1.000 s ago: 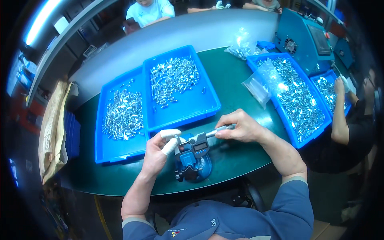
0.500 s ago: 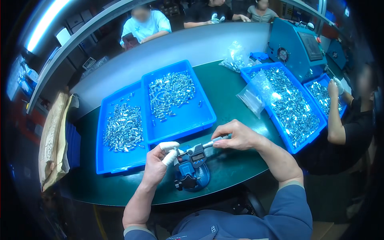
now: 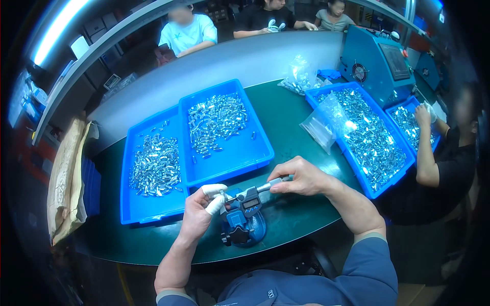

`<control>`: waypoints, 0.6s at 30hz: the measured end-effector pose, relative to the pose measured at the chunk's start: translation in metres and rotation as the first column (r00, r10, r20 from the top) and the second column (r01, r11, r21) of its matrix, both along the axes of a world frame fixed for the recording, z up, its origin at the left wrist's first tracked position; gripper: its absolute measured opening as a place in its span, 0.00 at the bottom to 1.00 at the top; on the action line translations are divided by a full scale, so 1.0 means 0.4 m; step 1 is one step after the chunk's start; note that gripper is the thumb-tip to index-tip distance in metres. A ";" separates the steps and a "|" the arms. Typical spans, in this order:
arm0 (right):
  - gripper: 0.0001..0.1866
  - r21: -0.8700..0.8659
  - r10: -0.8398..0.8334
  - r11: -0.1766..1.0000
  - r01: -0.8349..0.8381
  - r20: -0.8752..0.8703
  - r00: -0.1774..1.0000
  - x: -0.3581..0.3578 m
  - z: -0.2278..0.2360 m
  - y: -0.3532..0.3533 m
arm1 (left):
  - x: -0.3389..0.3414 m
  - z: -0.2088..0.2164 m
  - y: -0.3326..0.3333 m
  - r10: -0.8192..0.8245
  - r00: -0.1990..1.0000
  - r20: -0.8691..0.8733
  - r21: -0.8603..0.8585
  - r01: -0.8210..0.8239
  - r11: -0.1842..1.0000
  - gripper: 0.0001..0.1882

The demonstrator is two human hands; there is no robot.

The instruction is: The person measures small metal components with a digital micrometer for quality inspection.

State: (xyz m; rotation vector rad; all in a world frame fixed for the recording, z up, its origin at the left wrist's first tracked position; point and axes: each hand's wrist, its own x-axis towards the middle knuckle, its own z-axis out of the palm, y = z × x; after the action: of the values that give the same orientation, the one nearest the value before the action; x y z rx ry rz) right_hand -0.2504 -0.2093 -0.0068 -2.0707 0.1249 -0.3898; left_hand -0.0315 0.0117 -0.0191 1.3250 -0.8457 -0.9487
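A digital micrometer (image 3: 250, 203) sits clamped in a blue stand (image 3: 244, 228) near the table's front edge. My left hand (image 3: 200, 208), with white covers on thumb and forefinger, pinches a small shiny metal part (image 3: 223, 196) at the micrometer's measuring gap. The part is mostly hidden by the fingertips. My right hand (image 3: 301, 177) has thumb and fingers closed round the micrometer's thimble at its right end. Just beyond my hands stand two blue trays, the left tray (image 3: 153, 213) and the middle tray (image 3: 260, 153), both holding many small metal parts.
At the right, a large blue tray (image 3: 375, 194) of metal parts has a clear plastic bag (image 3: 319, 125) over its edge. Behind it are a bagged heap of parts (image 3: 298, 79) and a teal machine (image 3: 377, 61). A co-worker (image 3: 449, 148) handles parts at right. Brown paper (image 3: 69, 178) stands at left.
My right fingers have shifted slightly on the thimble. My left hand keeps its pinch at the measuring gap. The whole view has moved a little.
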 end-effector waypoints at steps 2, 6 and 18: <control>0.17 -0.007 -0.002 1.000 0.002 0.006 1.000 0.000 0.001 -0.001 | -0.001 0.001 -0.001 0.012 1.000 0.009 0.017 -0.013 1.000 0.13; 0.16 -0.017 0.000 1.000 0.000 0.007 1.000 0.000 -0.001 -0.002 | -0.003 -0.002 0.002 0.018 0.999 0.036 0.000 -0.018 1.000 0.13; 0.17 -0.017 -0.018 1.000 0.018 -0.008 1.000 0.004 -0.009 -0.002 | -0.011 -0.001 0.003 0.021 1.000 0.023 0.000 -0.021 1.000 0.14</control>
State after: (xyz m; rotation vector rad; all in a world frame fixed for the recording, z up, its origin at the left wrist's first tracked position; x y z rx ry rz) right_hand -0.2489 -0.2101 -0.0103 -2.0891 0.1463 -0.3945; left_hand -0.0357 0.0129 -0.0194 1.3445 -0.8480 -0.9189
